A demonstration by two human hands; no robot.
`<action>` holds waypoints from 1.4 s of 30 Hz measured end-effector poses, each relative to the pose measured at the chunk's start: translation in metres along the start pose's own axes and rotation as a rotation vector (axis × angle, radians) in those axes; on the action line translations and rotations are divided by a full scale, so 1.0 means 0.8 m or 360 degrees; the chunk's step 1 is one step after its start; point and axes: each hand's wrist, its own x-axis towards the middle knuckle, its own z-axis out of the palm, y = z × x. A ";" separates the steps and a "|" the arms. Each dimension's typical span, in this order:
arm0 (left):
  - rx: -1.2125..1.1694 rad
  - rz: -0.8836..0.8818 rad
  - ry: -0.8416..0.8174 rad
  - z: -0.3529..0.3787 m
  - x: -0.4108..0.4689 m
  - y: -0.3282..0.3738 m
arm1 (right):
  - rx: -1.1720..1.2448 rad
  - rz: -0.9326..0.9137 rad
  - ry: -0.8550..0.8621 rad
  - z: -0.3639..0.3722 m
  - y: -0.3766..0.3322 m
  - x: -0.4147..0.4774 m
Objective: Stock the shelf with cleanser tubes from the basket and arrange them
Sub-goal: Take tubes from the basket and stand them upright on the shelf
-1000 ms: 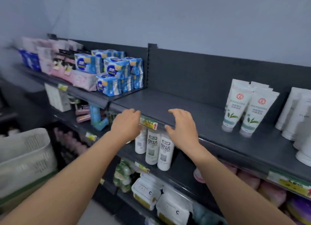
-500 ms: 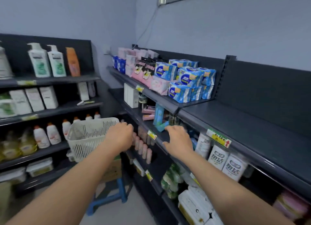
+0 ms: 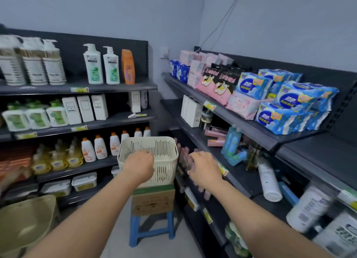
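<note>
The fingers (image 3: 144, 153) of the left hand (image 3: 138, 167) bend loosely forward and hold nothing that shows. The right hand (image 3: 205, 168) has its fingers (image 3: 193, 158) slightly spread and relaxed, also carrying nothing. Both hands are without a tube, so this looks like a reach to fetch stock, not a placement.

The pale slatted basket (image 3: 166, 170) is just past the left fingertips, which sit at its near rim; I cannot tell if they touch it. It is just left of the right fingers. It rests on a cardboard box (image 3: 154, 199), which sits on a blue stool (image 3: 152, 230) below the hands. The cleanser tubes ought to be inside the basket, but its inside is hidden behind the near wall and the left hand. How many remain cannot be told.

Right of the right fingers and above them runs the dark shelf (image 3: 328, 161), and no tube shows on the part in view. Blue packs (image 3: 289, 107) are stacked further along it, beyond the fingers. Far beyond the left fingers, pump bottles (image 3: 92, 64) line the back wall's shelving.

My judgement is that every tube still in the basket has yet to be picked up, carried to the shelf, stood up and lined up. What is already stocked lies outside this view.
</note>
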 end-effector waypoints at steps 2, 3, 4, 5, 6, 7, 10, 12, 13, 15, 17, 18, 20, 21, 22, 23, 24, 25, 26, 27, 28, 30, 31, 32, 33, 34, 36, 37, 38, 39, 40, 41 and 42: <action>0.0015 -0.0015 -0.0019 0.007 0.016 -0.025 | -0.0006 -0.0008 -0.0042 0.012 -0.017 0.025; 0.0017 -0.0021 -0.0029 0.012 0.025 -0.037 | -0.0008 -0.0012 -0.0059 0.019 -0.024 0.038; 0.0009 -0.0024 -0.0035 0.017 0.033 -0.049 | -0.0010 -0.0020 -0.0067 0.025 -0.031 0.050; 0.0003 -0.0029 -0.0044 0.022 0.041 -0.059 | -0.0015 -0.0021 -0.0077 0.032 -0.037 0.061; 0.0006 -0.0031 -0.0066 0.027 0.049 -0.069 | -0.0016 -0.0021 -0.0088 0.039 -0.043 0.071; 0.0006 -0.0034 -0.0080 0.031 0.056 -0.078 | -0.0013 -0.0022 -0.0099 0.046 -0.048 0.081; -0.0012 -0.0052 -0.0124 0.045 0.075 -0.099 | 0.0007 -0.0036 -0.0133 0.063 -0.058 0.108; -0.0036 -0.0084 -0.0151 0.055 0.094 -0.110 | 0.0022 -0.0045 -0.0155 0.074 -0.061 0.131; -0.0052 -0.0104 -0.0171 0.061 0.107 -0.117 | 0.0017 -0.0049 -0.0164 0.083 -0.062 0.149; -0.0058 -0.0122 -0.0211 0.066 0.116 -0.120 | 0.0003 -0.0059 -0.0173 0.086 -0.063 0.161; -0.0090 -0.0177 -0.0224 0.078 0.143 -0.127 | 0.0005 -0.0092 -0.0177 0.101 -0.062 0.192; -0.0090 -0.0196 -0.0227 0.083 0.156 -0.130 | 0.0002 -0.0101 -0.0190 0.107 -0.060 0.207; -0.0095 -0.0217 -0.0248 0.091 0.182 -0.135 | 0.0006 -0.0108 -0.0233 0.118 -0.057 0.237; -0.0098 -0.0221 -0.0256 0.097 0.197 -0.137 | -0.0002 -0.0115 -0.0248 0.124 -0.053 0.251; -0.0099 -0.0232 -0.0264 0.101 0.211 -0.139 | -0.0011 -0.0121 -0.0255 0.130 -0.050 0.266; -0.0098 -0.0249 -0.0276 0.106 0.224 -0.140 | -0.0020 -0.0123 -0.0266 0.136 -0.046 0.280; -0.0093 -0.0261 -0.0290 0.111 0.237 -0.141 | -0.0025 -0.0127 -0.0279 0.142 -0.043 0.293; -0.0096 -0.0272 -0.0311 0.118 0.250 -0.143 | -0.0024 -0.0127 -0.0297 0.149 -0.039 0.306; -0.0104 -0.0285 -0.0340 0.125 0.263 -0.144 | -0.0019 -0.0130 -0.0321 0.157 -0.036 0.318; -0.0116 -0.0296 -0.0371 0.131 0.276 -0.145 | -0.0014 -0.0135 -0.0349 0.164 -0.032 0.330; -0.0131 -0.0309 -0.0394 0.139 0.287 -0.146 | -0.0012 -0.0144 -0.0374 0.171 -0.029 0.342; -0.0159 -0.0331 -0.0424 0.154 0.309 -0.147 | -0.0016 -0.0164 -0.0417 0.187 -0.022 0.365; -0.0162 -0.0340 -0.0434 0.161 0.319 -0.147 | -0.0015 -0.0170 -0.0444 0.195 -0.018 0.375; -0.0156 -0.0343 -0.0449 0.169 0.328 -0.147 | -0.0009 -0.0173 -0.0471 0.203 -0.015 0.383; -0.0152 -0.0347 -0.0471 0.177 0.338 -0.148 | -0.0001 -0.0176 -0.0490 0.211 -0.011 0.392; -0.0153 -0.0352 -0.0496 0.185 0.347 -0.148 | 0.0001 -0.0178 -0.0505 0.219 -0.008 0.399; -0.0172 -0.0365 -0.0548 0.200 0.364 -0.150 | -0.0006 -0.0180 -0.0556 0.234 -0.001 0.414; -0.0181 -0.0358 -0.0579 0.209 0.372 -0.152 | -0.0014 -0.0177 -0.0593 0.242 0.003 0.422; -0.0187 -0.0342 -0.0608 0.218 0.381 -0.153 | -0.0023 -0.0173 -0.0634 0.251 0.006 0.429; -0.0193 -0.0329 -0.0637 0.227 0.389 -0.154 | -0.0032 -0.0169 -0.0676 0.259 0.008 0.437; -0.0192 -0.0319 -0.0660 0.236 0.397 -0.155 | -0.0040 -0.0167 -0.0711 0.268 0.011 0.443; -0.0190 -0.0309 -0.0680 0.246 0.405 -0.157 | -0.0045 -0.0163 -0.0737 0.279 0.014 0.450; -0.0177 -0.0296 -0.0693 0.255 0.412 -0.158 | -0.0049 -0.0155 -0.0761 0.287 0.016 0.455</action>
